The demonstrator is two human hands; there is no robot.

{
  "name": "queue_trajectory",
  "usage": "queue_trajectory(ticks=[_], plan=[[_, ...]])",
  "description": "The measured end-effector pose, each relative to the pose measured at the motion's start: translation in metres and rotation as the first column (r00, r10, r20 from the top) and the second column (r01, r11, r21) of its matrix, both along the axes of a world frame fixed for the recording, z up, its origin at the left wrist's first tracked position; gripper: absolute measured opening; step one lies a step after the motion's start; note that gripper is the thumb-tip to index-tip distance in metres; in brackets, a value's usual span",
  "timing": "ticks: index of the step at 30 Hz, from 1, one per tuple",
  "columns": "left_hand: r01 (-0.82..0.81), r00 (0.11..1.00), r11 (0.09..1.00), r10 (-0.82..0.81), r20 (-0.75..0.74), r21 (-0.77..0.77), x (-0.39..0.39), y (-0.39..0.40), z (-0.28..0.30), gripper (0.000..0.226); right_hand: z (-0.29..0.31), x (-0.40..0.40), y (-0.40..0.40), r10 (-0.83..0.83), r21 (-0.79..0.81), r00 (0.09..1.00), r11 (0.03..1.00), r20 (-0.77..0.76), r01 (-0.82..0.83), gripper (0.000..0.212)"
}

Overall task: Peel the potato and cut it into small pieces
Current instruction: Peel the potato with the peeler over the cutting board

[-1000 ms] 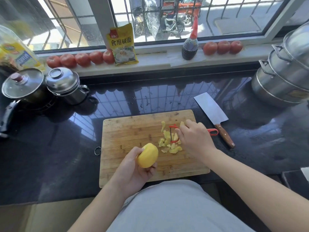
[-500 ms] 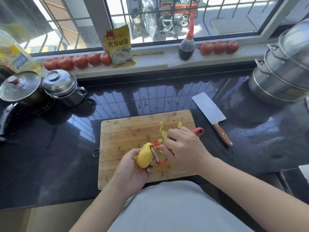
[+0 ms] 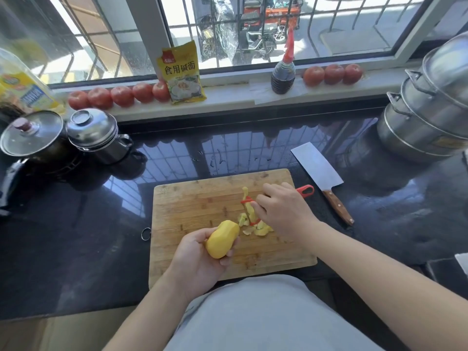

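Observation:
My left hand (image 3: 200, 259) holds a yellow, mostly peeled potato (image 3: 222, 238) above the near part of the wooden cutting board (image 3: 197, 206). My right hand (image 3: 283, 211) grips a red peeler (image 3: 305, 191) over the board's right half, apart from the potato, with a strip of peel hanging at its blade. A small heap of yellow peels (image 3: 253, 225) lies on the board under the peeler. A cleaver (image 3: 320, 177) with a wooden handle rests on the counter just right of the board.
The dark counter (image 3: 76, 236) carries a lidded pan (image 3: 31, 134) and small steel pot (image 3: 95, 134) at left, stacked steel steamers (image 3: 430, 110) at right. Tomatoes (image 3: 121, 96), a yellow packet (image 3: 181, 73) and a sauce bottle (image 3: 283, 74) line the sill.
The peeler was on the potato half a second ago; my right hand has swept it away to the right over the peel heap, and the potato has turned in my left hand.

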State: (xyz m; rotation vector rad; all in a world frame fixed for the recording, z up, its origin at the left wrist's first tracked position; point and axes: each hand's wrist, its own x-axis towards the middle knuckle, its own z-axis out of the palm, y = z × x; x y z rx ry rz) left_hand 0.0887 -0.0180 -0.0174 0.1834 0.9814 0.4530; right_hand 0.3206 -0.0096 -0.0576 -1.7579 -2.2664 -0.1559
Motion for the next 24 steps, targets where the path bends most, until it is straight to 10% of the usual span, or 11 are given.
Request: queue_trajectory(ticks=[11,24], plan=[[-0.096,0.995,0.994,0.097,0.031,-0.045,-0.004,0.002,-0.005,0.031,-0.014,0.011,-0.006,-0.257,-0.395,0.934,0.853,0.248,0.34,0.053],[0.033,0.997,0.981,-0.047,0.068,0.191,-0.002,0.002,-0.008,0.055,0.051,-0.031,-0.01,-0.03,-0.098,0.953,0.995,-0.301,0.0,0.047]])
